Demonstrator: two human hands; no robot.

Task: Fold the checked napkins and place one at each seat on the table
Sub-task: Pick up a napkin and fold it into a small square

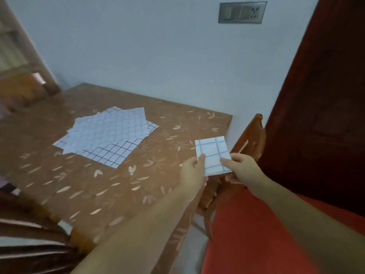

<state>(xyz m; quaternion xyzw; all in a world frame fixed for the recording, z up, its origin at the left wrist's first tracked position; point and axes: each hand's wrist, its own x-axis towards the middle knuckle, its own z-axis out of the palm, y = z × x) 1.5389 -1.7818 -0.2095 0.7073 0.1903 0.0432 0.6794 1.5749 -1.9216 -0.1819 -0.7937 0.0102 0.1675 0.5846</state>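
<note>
A small folded checked napkin (pixel 213 155), white with pale blue lines, is held over the right edge of the table (pixel 98 190). My left hand (pixel 192 171) pinches its lower left corner and my right hand (pixel 240 168) pinches its lower right corner. A loose pile of several unfolded checked napkins (pixel 106 135) lies spread near the middle of the table, which has a brown leaf-patterned cloth.
A wooden chair (pixel 254 135) stands at the table's right side by the wall. A dark red door (pixel 325 115) and red cloth (pixel 256 234) fill the right. Another chair back (pixel 29 234) is at the lower left. The wall has a socket plate (pixel 242 12).
</note>
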